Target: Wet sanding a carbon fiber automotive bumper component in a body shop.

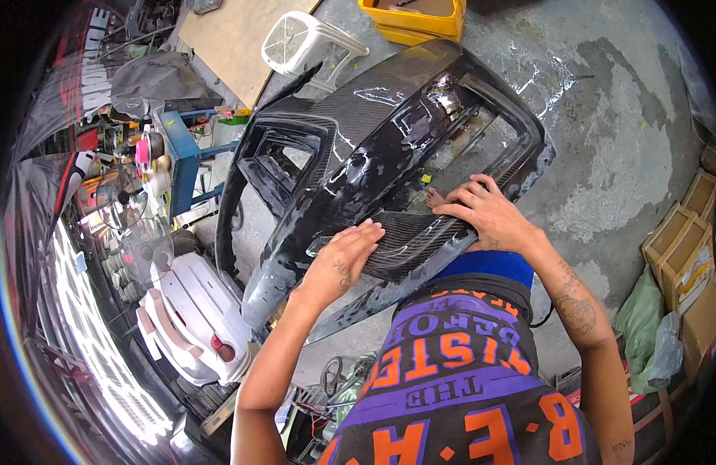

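In front of me lies a large black car body panel (370, 167), glossy and wet-looking in places, with carbon-fibre weave and wide openings. My left hand (344, 260) rests with its fingers stretched flat against the near carbon-fibre section (401, 244). On the right end of that same section, close to the panel's near edge, my right hand (486, 215) lies with fingers spread and bent slightly over the surface. Neither hand visibly holds a tool; what lies beneath the palms is hidden. Through the panel's opening a bare foot (434, 198) shows.
Beyond the panel stand a white plastic stool (292, 43) and a yellow tub (416, 22). A blue metal stand (181, 159) and a white car part with a red light (199, 314) are at left. Wooden crates (683, 232) and green plastic sacking (641, 325) line the right.
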### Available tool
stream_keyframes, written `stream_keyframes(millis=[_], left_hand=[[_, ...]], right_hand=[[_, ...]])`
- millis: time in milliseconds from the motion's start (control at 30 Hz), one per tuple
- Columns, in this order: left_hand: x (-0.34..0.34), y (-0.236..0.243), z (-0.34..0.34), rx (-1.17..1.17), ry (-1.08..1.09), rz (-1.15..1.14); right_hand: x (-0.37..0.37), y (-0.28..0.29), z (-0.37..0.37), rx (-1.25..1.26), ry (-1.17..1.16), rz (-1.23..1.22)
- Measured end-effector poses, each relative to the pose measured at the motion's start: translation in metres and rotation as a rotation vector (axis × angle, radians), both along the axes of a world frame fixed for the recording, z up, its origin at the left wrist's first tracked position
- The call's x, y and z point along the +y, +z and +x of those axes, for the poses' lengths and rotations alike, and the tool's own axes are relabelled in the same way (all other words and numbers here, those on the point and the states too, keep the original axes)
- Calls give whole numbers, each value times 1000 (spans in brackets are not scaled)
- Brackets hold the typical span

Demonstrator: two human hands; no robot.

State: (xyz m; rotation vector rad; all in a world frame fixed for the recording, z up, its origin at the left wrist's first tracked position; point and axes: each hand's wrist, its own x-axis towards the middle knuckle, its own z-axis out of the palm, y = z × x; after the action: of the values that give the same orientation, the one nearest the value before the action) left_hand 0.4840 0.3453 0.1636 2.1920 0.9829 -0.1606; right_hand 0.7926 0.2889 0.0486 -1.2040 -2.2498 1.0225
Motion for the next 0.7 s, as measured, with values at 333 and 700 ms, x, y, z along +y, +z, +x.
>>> stream_keyframes(millis=[333, 700], left_hand=[[1, -21, 9, 77, 39, -72], [8, -25, 27, 103, 51, -78]], right_hand=[[0, 0, -2, 35, -11, 5], [0, -6, 0, 65, -36, 2]])
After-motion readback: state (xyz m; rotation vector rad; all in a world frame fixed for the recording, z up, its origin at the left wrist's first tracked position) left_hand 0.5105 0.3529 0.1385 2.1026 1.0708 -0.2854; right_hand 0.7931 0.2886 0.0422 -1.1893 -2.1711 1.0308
